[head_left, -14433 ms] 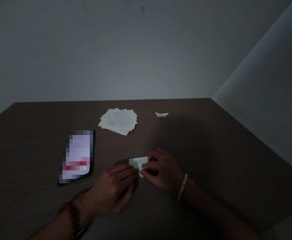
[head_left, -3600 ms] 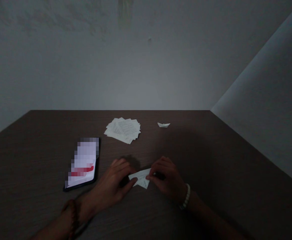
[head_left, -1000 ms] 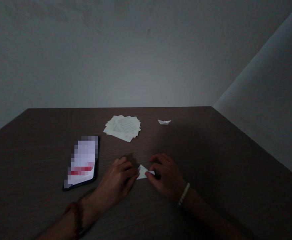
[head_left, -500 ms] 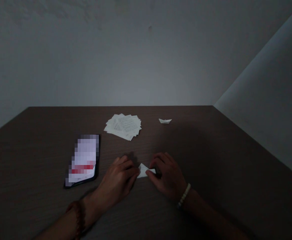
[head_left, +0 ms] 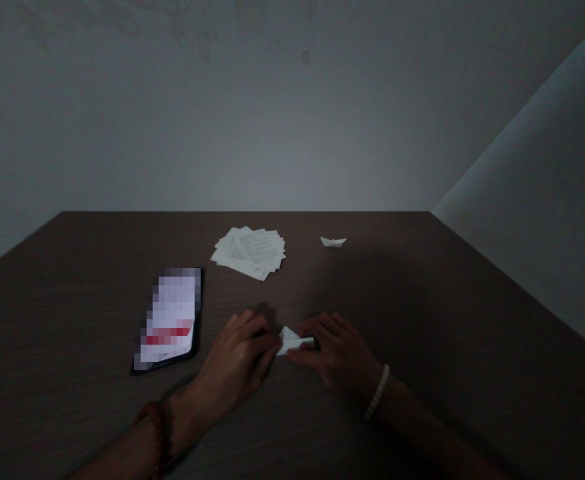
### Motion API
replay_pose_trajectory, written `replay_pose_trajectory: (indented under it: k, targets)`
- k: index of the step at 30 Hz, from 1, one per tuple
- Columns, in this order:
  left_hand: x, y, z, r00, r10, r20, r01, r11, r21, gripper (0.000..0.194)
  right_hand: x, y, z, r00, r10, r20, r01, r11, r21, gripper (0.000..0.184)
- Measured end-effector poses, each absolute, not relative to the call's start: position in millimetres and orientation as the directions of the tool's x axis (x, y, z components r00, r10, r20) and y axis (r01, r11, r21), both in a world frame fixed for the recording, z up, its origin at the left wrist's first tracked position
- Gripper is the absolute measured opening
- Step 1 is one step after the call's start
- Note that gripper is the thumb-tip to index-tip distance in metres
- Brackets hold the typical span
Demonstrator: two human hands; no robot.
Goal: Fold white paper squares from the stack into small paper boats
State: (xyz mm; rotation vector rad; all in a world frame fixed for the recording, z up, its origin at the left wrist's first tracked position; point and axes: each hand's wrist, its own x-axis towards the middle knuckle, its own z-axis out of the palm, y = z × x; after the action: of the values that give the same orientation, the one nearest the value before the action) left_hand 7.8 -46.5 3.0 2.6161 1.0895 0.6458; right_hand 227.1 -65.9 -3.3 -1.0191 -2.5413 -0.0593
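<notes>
A small piece of folded white paper (head_left: pixel 288 340) lies on the dark wooden table between my hands, with a peak at its top and a turned-up strip along its lower right. My left hand (head_left: pixel 245 347) pinches its left corner between thumb and fingers. On the right side, my right hand (head_left: pixel 336 350) grips the folded strip, its thumb low on the front and its fingers curled behind. The right-hand corner of the paper is partly covered by those fingers.
A fanned stack of printed paper sheets (head_left: pixel 252 252) lies toward the back of the table (head_left: pixel 122 240). Right of it sits a small paper boat (head_left: pixel 333 243). A phone (head_left: pixel 172 320) with a lit, blurred screen lies left of my hands. A wall (head_left: pixel 272 120) stands behind.
My right thumb has slid left along the lower edge of the folded paper, and more of the turned-up strip shows. My left hand keeps its hold. The view has shifted slightly.
</notes>
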Motion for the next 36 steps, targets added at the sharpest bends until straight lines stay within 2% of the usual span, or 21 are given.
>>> replay_pose_trajectory:
  k: [4, 13, 19, 23, 28, 36]
  targets:
    - [7.2, -46.4, 2.4, 0.623, 0.719, 0.309, 0.616, -0.694, 0.372, 0.021, 232.1, -66.2, -1.3, -0.648, 0.666, 0.369, 0.687, 0.721, -0.095, 0.029]
    - [5.6, -45.7, -0.1, 0.625, 0.715, 0.313, 0.617, -0.699, 0.362, 0.020, 252.7, -65.2, 3.1, -0.621, 0.704, 0.343, 0.709, 0.692, -0.136, 0.028]
    - [6.8, -46.9, 2.7, 0.624, 0.702, 0.344, 0.607, -0.712, 0.353, 0.021, 259.3, -63.5, 9.7, -0.599, 0.692, 0.404, 0.703, 0.695, -0.149, 0.023]
    - [6.7, -45.8, 2.0, 0.625, 0.703, 0.340, 0.597, -0.710, 0.373, 0.021, 256.9, -65.2, 9.6, -0.587, 0.682, 0.436, 0.670, 0.712, -0.212, 0.025]
    - [4.0, -41.5, 0.7, 0.607, 0.698, 0.381, 0.590, -0.716, 0.372, 0.023, 242.2, -70.7, 8.0, -0.710, 0.629, 0.318, 0.555, 0.777, -0.297, 0.038]
    - [2.2, -38.7, -2.3, 0.596, 0.710, 0.375, 0.639, -0.702, 0.313, 0.021, 231.9, -73.2, 14.2, -0.705, 0.677, 0.211, 0.613, 0.732, -0.297, 0.041]
